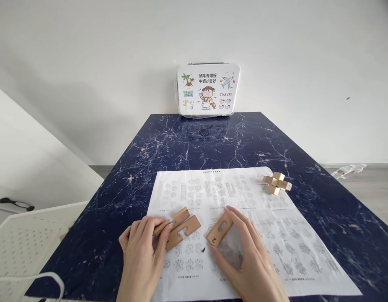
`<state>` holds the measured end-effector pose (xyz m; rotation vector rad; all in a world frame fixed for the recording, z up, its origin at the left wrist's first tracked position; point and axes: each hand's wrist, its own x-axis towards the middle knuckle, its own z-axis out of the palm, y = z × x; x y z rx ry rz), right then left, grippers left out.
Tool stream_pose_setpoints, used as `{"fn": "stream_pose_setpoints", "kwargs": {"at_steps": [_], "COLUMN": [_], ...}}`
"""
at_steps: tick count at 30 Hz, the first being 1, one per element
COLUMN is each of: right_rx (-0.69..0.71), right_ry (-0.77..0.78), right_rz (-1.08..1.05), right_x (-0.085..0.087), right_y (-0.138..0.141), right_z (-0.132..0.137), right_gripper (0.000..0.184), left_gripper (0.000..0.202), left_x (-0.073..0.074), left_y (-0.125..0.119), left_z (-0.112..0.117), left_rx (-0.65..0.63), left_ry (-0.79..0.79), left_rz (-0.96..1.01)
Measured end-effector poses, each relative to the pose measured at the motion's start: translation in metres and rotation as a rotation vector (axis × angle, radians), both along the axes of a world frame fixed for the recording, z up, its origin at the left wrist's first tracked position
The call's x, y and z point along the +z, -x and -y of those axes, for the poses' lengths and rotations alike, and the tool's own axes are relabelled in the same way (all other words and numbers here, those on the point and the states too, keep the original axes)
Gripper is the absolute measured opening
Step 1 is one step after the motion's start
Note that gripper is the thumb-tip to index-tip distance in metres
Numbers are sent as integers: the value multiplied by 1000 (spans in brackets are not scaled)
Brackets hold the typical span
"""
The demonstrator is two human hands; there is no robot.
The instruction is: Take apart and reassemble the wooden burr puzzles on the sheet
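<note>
My left hand (143,247) is closed on notched wooden puzzle pieces (175,238), thumb against the near side and fingers curled over the left end. One piece shows a keyhole-like notch in its edge. To the right, my right hand (250,256) pinches a flat wooden puzzle piece (216,235) between thumb and index finger. That piece has an oval slot and a "2" written on its lower end. A gap separates the two hands' pieces. Under both hands lies a white printed sheet (178,289) with rows of puzzle diagrams.
An assembled wooden burr puzzle (276,183) sits at the sheet's upper right edge. A white cartoon-printed case (209,90) stands against the wall at the far end of the dark blue marbled table (209,147). A white perforated basket (27,235) and a white cable (40,275) are at left.
</note>
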<state>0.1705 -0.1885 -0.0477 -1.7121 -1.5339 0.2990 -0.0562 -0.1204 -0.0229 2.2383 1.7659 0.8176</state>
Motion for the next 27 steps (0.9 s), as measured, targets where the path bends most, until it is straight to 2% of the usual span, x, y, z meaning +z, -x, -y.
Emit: {"fn": "stream_pose_setpoints", "kwargs": {"at_steps": [3,7,9,13,18,24,27], "right_rx": [-13,3,17,51,68,240,351], "right_ry": [40,29,11,-11,-42,-206,-288], "right_rz": [-14,-28,-39,-69,-155,-469,-525], "right_x": [2,3,2,4,15,39,47], "right_y": [0,-1,-2,-6,-5,18,28], "right_z": [2,3,3,2,4,3,-3], "right_gripper": [56,57,56,53,51,56,63], "left_gripper": [33,39,41,42,46,49,51], "left_x": [1,7,13,24,27,35,42], "left_y": [3,-2,-6,-9,-8,-5,-4], "left_z": [1,7,10,13,13,25,32], "left_rx": [-11,119,144,134,113,103,85], "left_ry": [49,107,159,220,277,398,492], "left_rz": [48,231,321,452,550,711,761]}}
